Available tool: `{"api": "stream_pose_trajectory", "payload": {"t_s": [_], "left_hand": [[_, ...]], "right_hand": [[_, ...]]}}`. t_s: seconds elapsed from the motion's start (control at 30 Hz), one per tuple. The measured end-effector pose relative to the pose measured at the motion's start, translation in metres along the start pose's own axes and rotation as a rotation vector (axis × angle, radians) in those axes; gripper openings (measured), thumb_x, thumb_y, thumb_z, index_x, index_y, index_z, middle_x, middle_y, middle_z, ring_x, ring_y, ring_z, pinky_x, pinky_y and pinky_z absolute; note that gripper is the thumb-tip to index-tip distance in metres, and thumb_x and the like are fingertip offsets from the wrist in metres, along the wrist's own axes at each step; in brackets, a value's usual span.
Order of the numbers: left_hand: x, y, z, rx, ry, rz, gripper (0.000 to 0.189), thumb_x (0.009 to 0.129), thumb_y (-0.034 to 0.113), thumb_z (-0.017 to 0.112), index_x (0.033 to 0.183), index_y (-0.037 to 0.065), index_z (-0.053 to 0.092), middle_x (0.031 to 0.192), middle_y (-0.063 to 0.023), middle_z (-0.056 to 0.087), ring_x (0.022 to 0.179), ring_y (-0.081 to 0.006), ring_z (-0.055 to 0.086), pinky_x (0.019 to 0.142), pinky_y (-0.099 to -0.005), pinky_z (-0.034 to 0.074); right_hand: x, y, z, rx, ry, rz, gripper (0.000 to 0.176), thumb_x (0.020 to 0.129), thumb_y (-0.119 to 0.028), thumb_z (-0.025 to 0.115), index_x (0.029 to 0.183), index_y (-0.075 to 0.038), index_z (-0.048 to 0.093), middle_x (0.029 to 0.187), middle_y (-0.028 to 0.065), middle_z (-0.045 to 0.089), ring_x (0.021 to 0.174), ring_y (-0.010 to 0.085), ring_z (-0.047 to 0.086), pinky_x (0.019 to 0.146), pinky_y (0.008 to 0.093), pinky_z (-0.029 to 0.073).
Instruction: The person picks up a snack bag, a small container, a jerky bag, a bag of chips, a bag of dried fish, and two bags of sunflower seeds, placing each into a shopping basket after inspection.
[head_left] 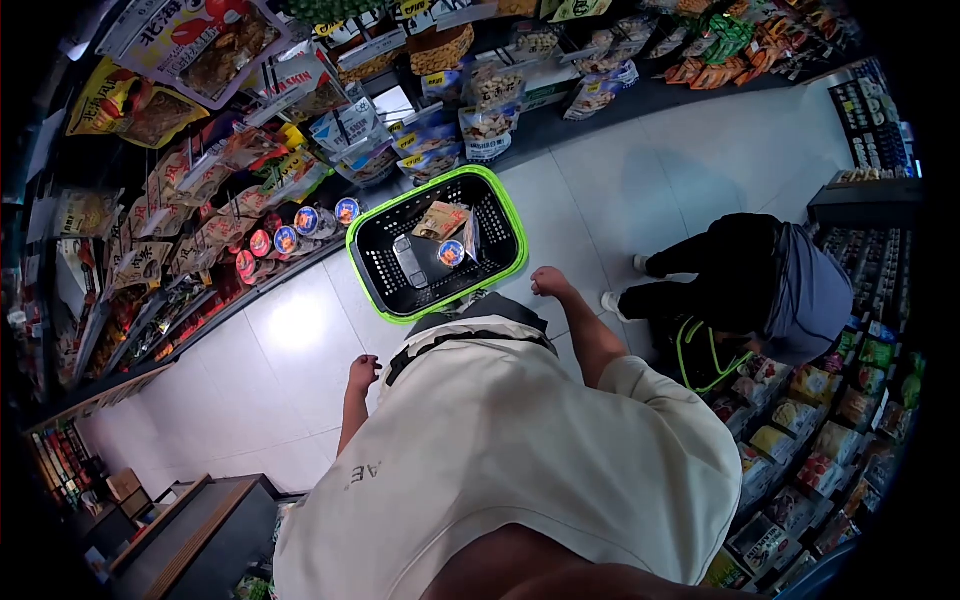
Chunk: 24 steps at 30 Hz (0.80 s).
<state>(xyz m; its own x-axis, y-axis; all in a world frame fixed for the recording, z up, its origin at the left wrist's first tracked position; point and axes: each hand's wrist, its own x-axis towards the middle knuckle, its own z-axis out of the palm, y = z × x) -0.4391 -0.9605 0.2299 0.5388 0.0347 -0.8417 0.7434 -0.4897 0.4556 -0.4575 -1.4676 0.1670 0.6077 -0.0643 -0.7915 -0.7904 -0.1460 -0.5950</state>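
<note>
Black perforated plastic basket with lime-green rim (376, 268), nearer the right hand (549, 282)

Lies forward of both hands on smooth, pale floor tiles (255, 400), long axis crosswise, slanting away toward the right. Just beside the near right corner: right hand, curled into a loose fist, impossible to tell of any hold. Farther off: left hand (365, 372), half open with bent fingers, nothing visible in grasp. Inside: flat brown packet (438, 220), clear, boxy plastic container (410, 262), round blue-and-white-lidded tub (451, 253).
</note>
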Motion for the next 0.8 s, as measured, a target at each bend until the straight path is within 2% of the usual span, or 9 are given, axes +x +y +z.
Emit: {"api": "stream_pose_trajectory", "payload": {"t_s": [0.07,0.17,0.23,0.27,0.47,0.53,0.6,0.67,0.8], "left_hand": [[-0.016,0.016,0.000,0.112,0.029,0.024,0.023,0.080,0.018,0.045,0.092,0.000,0.054,0.074,-0.0125,0.058,0.054,-0.0167,0.051,0.043,-0.0259,0.041],[-0.003,0.019,-0.004,0.127,-0.016,0.040,0.024,0.079,0.017,0.045,0.093,0.000,0.053,0.074,-0.0133,0.059,0.059,-0.0182,0.055,0.044,-0.0282,0.043],[0.005,0.026,-0.004,0.205,-0.051,0.125,0.026,0.080,0.017,0.044,0.095,-0.002,0.052,0.078,-0.0144,0.060,0.070,-0.0228,0.059,0.050,-0.0340,0.049],[0.013,0.032,-0.001,0.147,-0.055,0.085,0.027,0.080,0.018,0.043,0.095,-0.003,0.052,0.078,-0.0142,0.060,0.070,-0.0230,0.059,0.049,-0.0338,0.049],[0.063,0.067,0.001,0.095,-0.179,0.166,0.024,0.081,0.016,0.042,0.092,-0.002,0.053,0.078,-0.0130,0.060,0.066,-0.0219,0.058,0.049,-0.0316,0.049],[0.083,0.070,0.000,0.088,-0.188,0.193,0.023,0.081,0.016,0.043,0.091,-0.001,0.054,0.078,-0.0126,0.060,0.066,-0.0213,0.058,0.050,-0.0315,0.049],[0.094,0.076,-0.004,0.076,-0.191,0.216,0.022,0.080,0.016,0.043,0.091,-0.001,0.054,0.078,-0.0122,0.060,0.065,-0.0206,0.058,0.051,-0.0313,0.049],[0.097,0.084,-0.008,0.201,-0.170,0.237,0.021,0.080,0.016,0.044,0.089,0.001,0.055,0.076,-0.0113,0.060,0.066,-0.0196,0.057,0.051,-0.0308,0.049],[0.112,0.087,-0.014,0.223,-0.178,0.224,0.022,0.081,0.017,0.044,0.087,0.000,0.056,0.076,-0.0112,0.060,0.068,-0.0195,0.058,0.050,-0.0303,0.049]], "right_hand": [[0.003,-0.001,0.003,0.080,0.037,0.018,0.020,0.077,-0.012,0.044,0.087,0.002,0.054,0.065,0.0126,0.058,0.049,0.0175,0.055,0.041,0.0261,0.044],[0.003,-0.004,0.006,0.101,0.052,0.008,0.019,0.079,-0.012,0.043,0.087,0.002,0.054,0.066,0.0132,0.058,0.049,0.0185,0.055,0.041,0.0264,0.044],[-0.012,-0.014,0.007,0.086,0.084,-0.015,0.019,0.079,-0.012,0.043,0.086,0.002,0.055,0.066,0.0133,0.058,0.050,0.0181,0.056,0.041,0.0269,0.045],[-0.019,-0.017,0.008,0.074,0.110,-0.021,0.019,0.079,-0.011,0.043,0.085,0.002,0.055,0.066,0.0133,0.058,0.051,0.0180,0.056,0.041,0.0271,0.045],[-0.036,-0.012,0.004,0.092,0.213,0.003,0.019,0.078,-0.011,0.044,0.084,0.002,0.056,0.061,0.0123,0.057,0.047,0.0181,0.055,0.042,0.0278,0.044],[-0.039,-0.008,0.003,-0.023,0.239,-0.058,0.019,0.078,-0.011,0.044,0.086,0.002,0.055,0.058,0.0107,0.056,0.044,0.0177,0.054,0.041,0.0282,0.043],[-0.044,-0.009,0.004,0.183,0.290,0.013,0.019,0.079,-0.012,0.044,0.087,0.002,0.054,0.059,0.0095,0.056,0.045,0.0164,0.053,0.040,0.0274,0.042],[-0.053,-0.013,0.004,0.170,0.320,0.009,0.019,0.079,-0.012,0.043,0.086,0.001,0.054,0.060,0.0093,0.056,0.046,0.0158,0.054,0.040,0.0268,0.042],[-0.068,-0.034,-0.007,0.169,0.397,-0.029,0.020,0.083,-0.014,0.040,0.087,0.001,0.053,0.063,0.0092,0.057,0.049,0.0141,0.054,0.041,0.0247,0.041]]}}
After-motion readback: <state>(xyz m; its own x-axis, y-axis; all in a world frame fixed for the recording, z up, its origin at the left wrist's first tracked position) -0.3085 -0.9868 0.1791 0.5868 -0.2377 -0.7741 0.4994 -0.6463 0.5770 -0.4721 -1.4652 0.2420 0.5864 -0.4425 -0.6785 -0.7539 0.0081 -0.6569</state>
